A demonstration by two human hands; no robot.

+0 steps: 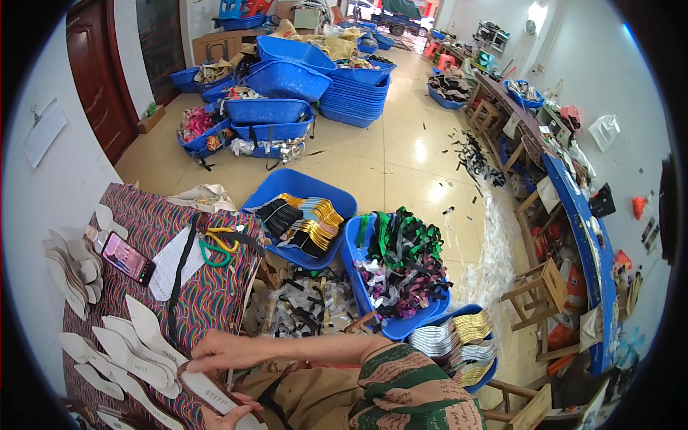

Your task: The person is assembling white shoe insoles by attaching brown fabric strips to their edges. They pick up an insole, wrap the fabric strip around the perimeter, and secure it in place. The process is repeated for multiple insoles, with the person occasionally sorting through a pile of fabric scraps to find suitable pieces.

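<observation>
White insole (206, 389) by the bench (218, 297)
The left hand (223, 418) pinches its near end between fingers; the right hand's (222, 351) fingers bunch at its tip, whether gripping I cannot tell.

Long, bright space ahead of you, op, open at the far end!
You've got shiny cream floor tiles (387, 154) running up the mid., w/ light glinting off 'em; on your L, a white wall (57, 172), a red-brown panelled door (100, 64) & a darker door (161, 43) just past it; on your R, a pale wall (616, 79) w/ a bright light patch (537, 13) up high, a long brown workbench (510, 106) along it, a blue-topped bench (570, 215) nearer you, wooden stools (553, 287) beside that, red stools (446, 61) farther back; nr-L, a table (215, 294) under wavy multicol. cloth.
</observation>
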